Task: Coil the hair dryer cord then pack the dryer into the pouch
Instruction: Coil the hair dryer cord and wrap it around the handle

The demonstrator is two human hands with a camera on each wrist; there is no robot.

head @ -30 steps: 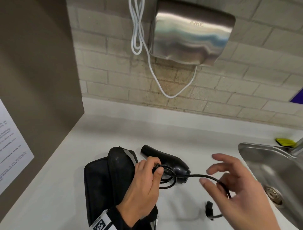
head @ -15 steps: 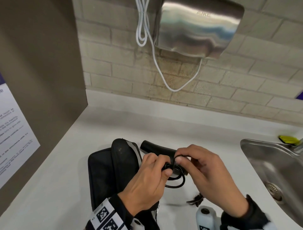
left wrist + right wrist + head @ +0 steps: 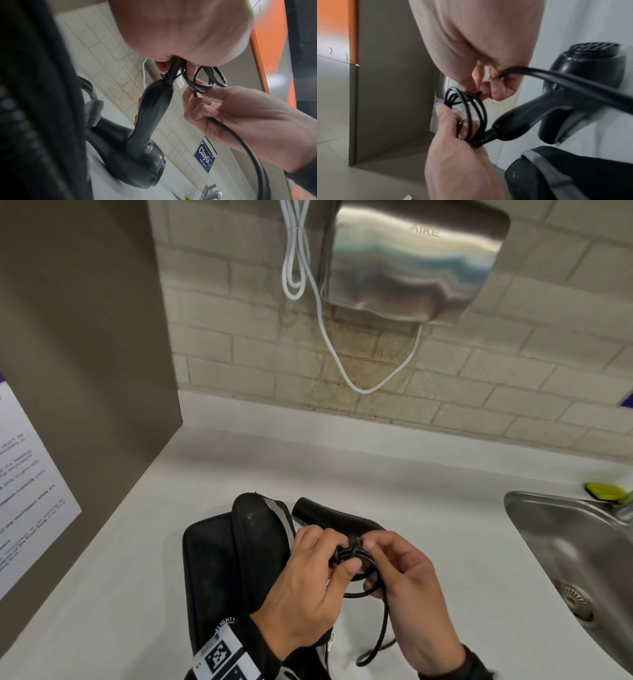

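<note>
A black hair dryer (image 3: 329,517) lies on the white counter, its handle end raised toward my hands. Its body (image 3: 137,152) and rear grille (image 3: 594,50) show in the wrist views. My left hand (image 3: 308,583) pinches several coiled loops of black cord (image 3: 359,573) at the handle's base. My right hand (image 3: 411,587) pinches the cord beside the loops (image 3: 467,106), and the free tail (image 3: 376,642) hangs down from it. The black pouch (image 3: 219,570) lies open on the counter to the left, partly under my left arm.
A steel sink (image 3: 575,556) is set into the counter at the right, with a yellow-green item (image 3: 604,491) behind it. A steel hand dryer (image 3: 414,258) with a white cable hangs on the brick wall. A grey partition (image 3: 85,354) bounds the left side.
My right hand, open and away from the dryer a second ago, has come in beside the left and now pinches the cord. The tail has been drawn closer to my body.
</note>
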